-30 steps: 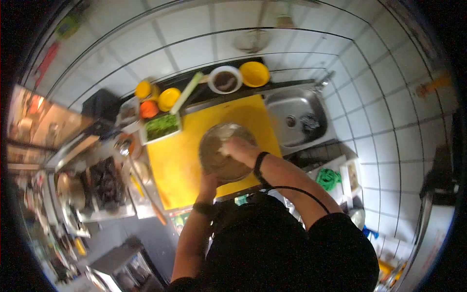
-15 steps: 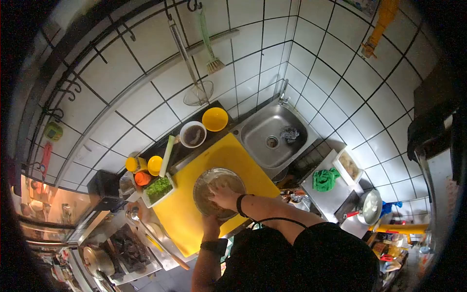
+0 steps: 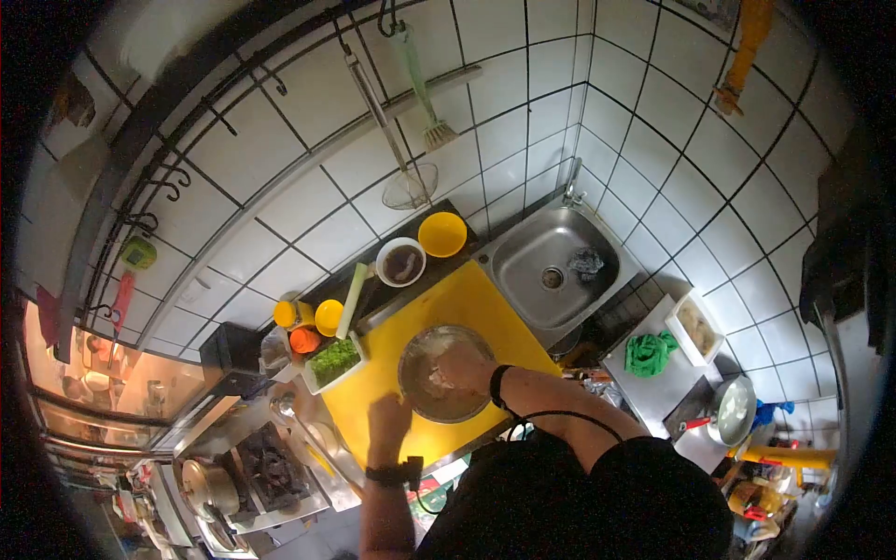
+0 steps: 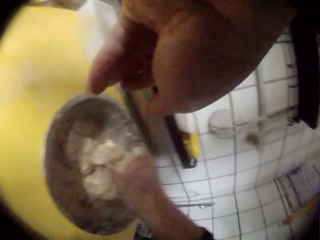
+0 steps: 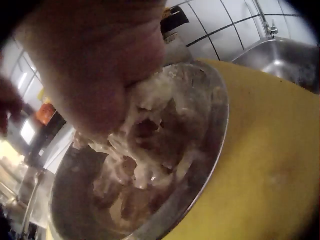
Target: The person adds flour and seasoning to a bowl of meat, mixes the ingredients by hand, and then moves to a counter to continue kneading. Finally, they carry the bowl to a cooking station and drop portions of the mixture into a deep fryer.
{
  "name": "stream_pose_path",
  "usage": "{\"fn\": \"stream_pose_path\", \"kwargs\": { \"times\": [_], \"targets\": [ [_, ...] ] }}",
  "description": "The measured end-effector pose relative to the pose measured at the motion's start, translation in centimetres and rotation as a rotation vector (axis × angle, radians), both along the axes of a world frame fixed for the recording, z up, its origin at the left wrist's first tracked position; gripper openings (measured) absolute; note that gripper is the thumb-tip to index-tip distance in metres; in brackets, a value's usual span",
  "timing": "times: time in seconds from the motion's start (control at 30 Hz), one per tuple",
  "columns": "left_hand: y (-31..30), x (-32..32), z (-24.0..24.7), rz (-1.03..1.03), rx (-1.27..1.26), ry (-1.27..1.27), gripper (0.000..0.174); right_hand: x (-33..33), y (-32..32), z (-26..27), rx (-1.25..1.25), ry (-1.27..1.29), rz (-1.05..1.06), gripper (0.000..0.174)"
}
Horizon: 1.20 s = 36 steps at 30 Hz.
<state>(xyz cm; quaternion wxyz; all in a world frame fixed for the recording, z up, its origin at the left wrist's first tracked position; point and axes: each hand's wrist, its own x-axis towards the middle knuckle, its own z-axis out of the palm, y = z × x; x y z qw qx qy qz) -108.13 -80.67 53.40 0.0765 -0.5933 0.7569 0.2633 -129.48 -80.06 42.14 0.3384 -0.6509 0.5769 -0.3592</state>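
Observation:
A round metal bowl (image 3: 448,417) stands on the yellow cutting board (image 3: 499,313), holding pale wet pieces (image 5: 150,172) in a cloudy, slimy coating; their kind I cannot tell. My right hand (image 3: 467,366) is down inside the bowl, fingers curled round some of these pieces. In the right wrist view its fist (image 5: 100,70) covers the bowl's upper left part, and coated strips hang beneath it. Just left of the bowl, my left hand (image 3: 389,417) is over the board, off the rim. Its fingers (image 4: 107,67) hang loosely bent and hold nothing.
Chopped greens (image 3: 333,362) in a white container, a pale green stalk (image 3: 352,301), a white bowl of dark liquid (image 3: 401,265) and a yellow bowl (image 3: 442,234) line the back. A sink (image 3: 523,280) is at the right, a stove (image 3: 271,471) at the left.
My left hand has let go of the bowl's rim and moved left. The right hand, spread over the contents half a second ago, now grips some pieces. The head view has turned.

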Motion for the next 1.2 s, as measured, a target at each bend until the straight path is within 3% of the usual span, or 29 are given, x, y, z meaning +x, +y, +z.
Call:
{"fn": "stream_pose_path", "kwargs": {
  "times": [0.07,0.13,0.2,0.23,0.27,0.33,0.37,0.43,0.5,0.53,0.57,0.6,0.67,0.8,0.9,0.97,1.0,1.07,1.2],
  "targets": [
    [-2.0,-2.9,4.6,-0.164,-0.620,0.261,0.025,-0.5,1.2,3.2,0.026,0.615,0.225,0.020],
    [-4.8,-7.8,11.5,-0.317,-0.718,0.412,0.024,0.1,1.8,3.6,-0.007,0.656,0.200,0.017],
    [-7.7,-12.3,16.3,-0.566,-1.065,0.437,0.026,1.5,1.6,0.4,-0.131,0.757,0.031,0.016],
    [-9.3,-14.4,18.6,-0.681,-1.138,0.380,0.028,1.9,1.4,-0.3,-0.055,0.601,0.074,0.020],
    [-10.9,-16.5,20.7,-0.798,-1.205,0.320,0.031,2.4,1.9,-1.8,-0.069,0.602,0.079,0.020],
    [-13.8,-21.1,24.8,-0.948,-1.274,0.148,0.043,2.6,2.5,-4.3,-0.633,0.868,0.134,0.025],
    [-15.6,-23.2,26.0,-1.010,-1.354,0.066,0.042,2.2,2.7,-2.6,-0.644,0.869,0.134,0.025],
    [-18.9,-26.6,27.8,-1.069,-1.439,-0.023,0.042,1.0,4.2,3.9,-0.064,0.529,0.221,0.028],
    [-21.6,-29.2,28.8,-1.207,-1.569,-0.464,0.043,1.7,4.2,0.9,-0.225,0.524,0.186,0.030],
    [-22.6,-29.9,29.1,-1.207,-1.573,-0.469,0.043,1.9,4.1,-0.7,-0.378,0.516,0.151,0.032],
    [-23.5,-30.5,29.4,-1.219,-1.601,-0.518,0.042,1.6,4.6,1.7,-0.263,0.636,0.065,0.034],
    [-24.3,-30.9,29.4,-1.230,-1.628,-0.568,0.041,1.5,4.4,0.8,-0.269,0.636,0.063,0.034],
    [-25.0,-31.3,29.5,-1.235,-1.625,-0.602,0.040,1.4,4.4,-1.1,-0.299,0.755,0.082,0.035],
    [-24.9,-32.4,30.1,-1.174,-1.522,-0.671,0.028,0.0,4.3,0.5,-0.307,0.798,0.227,0.039],
    [-24.1,-32.8,30.6,-1.165,-1.395,-0.756,0.022,-0.4,3.9,2.0,-0.101,0.721,0.216,0.039],
    [-23.8,-32.6,30.6,-1.196,-1.346,-0.759,0.021,-1.0,3.5,2.9,0.151,0.241,0.182,0.036],
    [-23.9,-32.3,30.5,-1.213,-1.408,-0.682,0.021,-0.4,3.7,1.2,0.150,0.240,0.179,0.036],
    [-23.7,-32.0,30.6,-1.221,-1.474,-0.600,0.021,0.8,4.1,-2.5,-0.295,0.643,0.032,0.032],
    [-23.4,-31.8,31.2,-1.234,-1.539,-0.354,0.024,0.1,4.3,-0.8,-0.181,0.730,0.170,0.033]
  ]
}}
